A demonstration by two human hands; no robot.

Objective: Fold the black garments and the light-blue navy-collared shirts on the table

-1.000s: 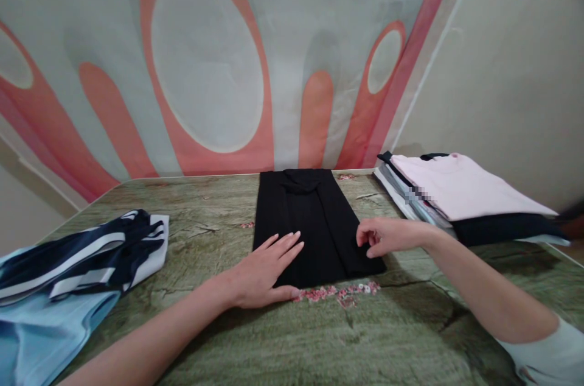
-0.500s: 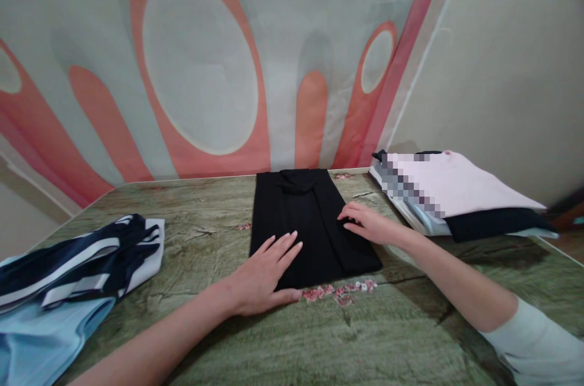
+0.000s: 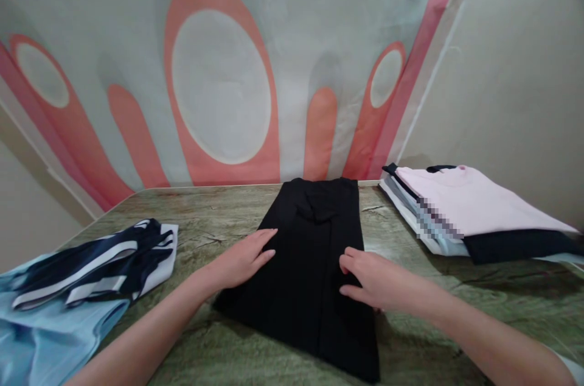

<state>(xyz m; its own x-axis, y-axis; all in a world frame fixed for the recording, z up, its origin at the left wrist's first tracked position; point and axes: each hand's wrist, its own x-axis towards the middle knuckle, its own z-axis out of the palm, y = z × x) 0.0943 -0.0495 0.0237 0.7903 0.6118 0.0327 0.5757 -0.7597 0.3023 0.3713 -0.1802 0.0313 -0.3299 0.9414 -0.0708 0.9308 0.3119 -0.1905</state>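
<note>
A folded black shirt (image 3: 296, 276) lies on the table in front of me, its near end turned toward the lower right. At its far end is a rumpled, collar-like fold. My left hand (image 3: 244, 259) rests along the shirt's left edge, fingers stretched out and thumb apart. At the right edge is my right hand (image 3: 371, 279), its fingers curled on the black cloth and the thumb lying over it. The fingertips under my right palm are mostly hidden.
A stack of folded clothes with a pink shirt (image 3: 488, 197) on top sits at the right. On the left lie a navy garment with white stripes (image 3: 104, 258) and light blue cloth (image 3: 59, 337). Behind the wood-patterned table (image 3: 201, 209) stands a patterned wall covering (image 3: 292, 21).
The black shirt has turned, and its near end has come closer to me. My left hand has moved up and left to its edge; my right hand has moved nearer to me.
</note>
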